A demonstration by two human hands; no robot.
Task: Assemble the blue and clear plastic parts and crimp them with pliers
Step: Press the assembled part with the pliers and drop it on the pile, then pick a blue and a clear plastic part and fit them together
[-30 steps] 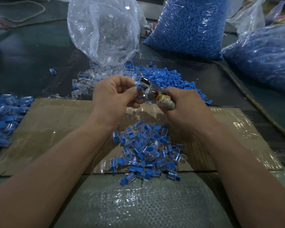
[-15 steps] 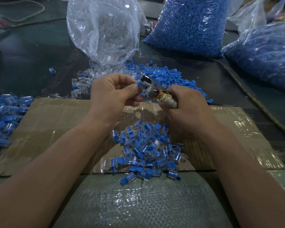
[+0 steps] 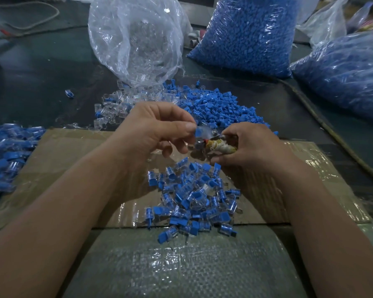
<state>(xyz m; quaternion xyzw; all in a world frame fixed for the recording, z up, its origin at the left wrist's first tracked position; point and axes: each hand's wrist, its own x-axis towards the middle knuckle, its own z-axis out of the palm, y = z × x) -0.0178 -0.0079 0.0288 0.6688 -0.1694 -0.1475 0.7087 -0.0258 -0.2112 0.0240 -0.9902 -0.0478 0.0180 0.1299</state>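
Note:
My left hand [image 3: 155, 130] pinches a blue and clear plastic part [image 3: 200, 132] between thumb and fingers. Right beside it, my right hand [image 3: 252, 147] grips pliers [image 3: 219, 146] whose handles are wrapped in yellowish tape; the metal jaws point left at the part. Below both hands a heap of assembled blue and clear parts [image 3: 194, 196] lies on a taped cardboard sheet [image 3: 73, 166]. Behind the hands lie loose blue parts [image 3: 220, 106] and loose clear parts [image 3: 116, 104].
A clear bag of clear parts [image 3: 138, 39] stands at the back. Two big bags of blue parts [image 3: 248, 33] [image 3: 345, 72] stand at the back right. More assembled pieces [image 3: 4, 151] lie at the left edge. A woven plastic sheet [image 3: 181, 265] covers the near side.
Both hands have dropped a little toward the heap. The pliers have swung from pointing up-left to lying flatter, jaws level with the part in my left hand.

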